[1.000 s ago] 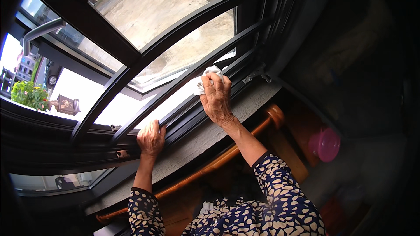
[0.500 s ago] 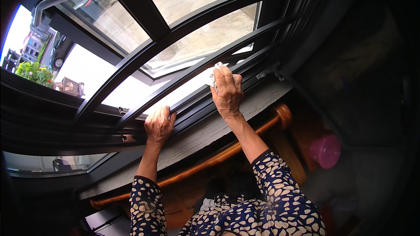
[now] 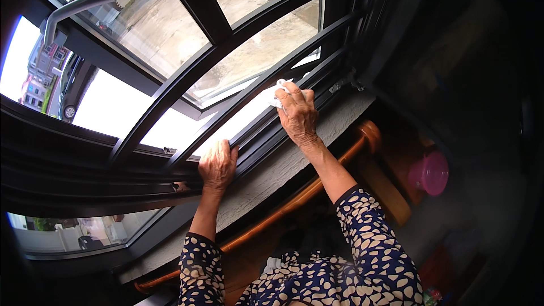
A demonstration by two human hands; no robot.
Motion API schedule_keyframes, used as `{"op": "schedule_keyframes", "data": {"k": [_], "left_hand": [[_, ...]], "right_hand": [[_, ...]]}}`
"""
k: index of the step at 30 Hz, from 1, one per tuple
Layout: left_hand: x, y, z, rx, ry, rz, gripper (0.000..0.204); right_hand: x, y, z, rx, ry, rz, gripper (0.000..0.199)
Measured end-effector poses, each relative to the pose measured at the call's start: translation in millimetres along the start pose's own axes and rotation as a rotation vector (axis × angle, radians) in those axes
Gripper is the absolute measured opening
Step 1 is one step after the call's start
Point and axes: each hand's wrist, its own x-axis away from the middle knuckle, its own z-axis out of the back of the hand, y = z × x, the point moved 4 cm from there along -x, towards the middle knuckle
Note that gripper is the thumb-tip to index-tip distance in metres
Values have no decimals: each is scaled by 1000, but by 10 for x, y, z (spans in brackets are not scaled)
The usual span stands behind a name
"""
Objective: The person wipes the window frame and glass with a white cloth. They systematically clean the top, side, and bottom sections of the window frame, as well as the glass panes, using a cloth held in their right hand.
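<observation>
A dark metal window frame (image 3: 255, 130) with curved-looking bars (image 3: 272, 71) crosses the view in front of me. My left hand (image 3: 218, 165) is closed over the lower rail of that frame, fingers hooked over its far side. Farther right, my right hand (image 3: 297, 114) grips a crumpled white cloth (image 3: 280, 95), possibly tissue, and rests at the lower rail by the lowest bar. Part of the cloth is hidden beneath the fingers.
A rough grey sill (image 3: 272, 161) runs below the frame. Beneath it is a wooden rail (image 3: 294, 192), with a pink bucket-like container (image 3: 433, 173) at right. An opened window sash with a grey handle (image 3: 79, 8) stands outward at upper left. Outside lies pale paving (image 3: 243, 5).
The view has turned slightly, shifting the frame and bucket in the picture. My left hand keeps its grip on the rail, and my right hand still holds the cloth at nearly the same spot.
</observation>
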Motion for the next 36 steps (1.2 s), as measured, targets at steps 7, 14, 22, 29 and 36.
{"op": "schedule_keyframes", "data": {"k": [7,14,22,29,36], "left_hand": [[15,29,-71,23,10,-17,27],[48,21,-168,20,-7,-1,28],[35,33,-111,0,-12,-2,28],[29,-24,-44,105,-81,73,32],[-719,649,-101,216,-121,64,35]], "right_hand": [[106,13,-74,-4,51,-208,35],[304,-263,-129,-70,-4,-90,42],[-154,723,-11,18,110,-104,35],[-366,1130,55,-10,126,-186,35],[-129,472,131,-197,2,-73,47]]}}
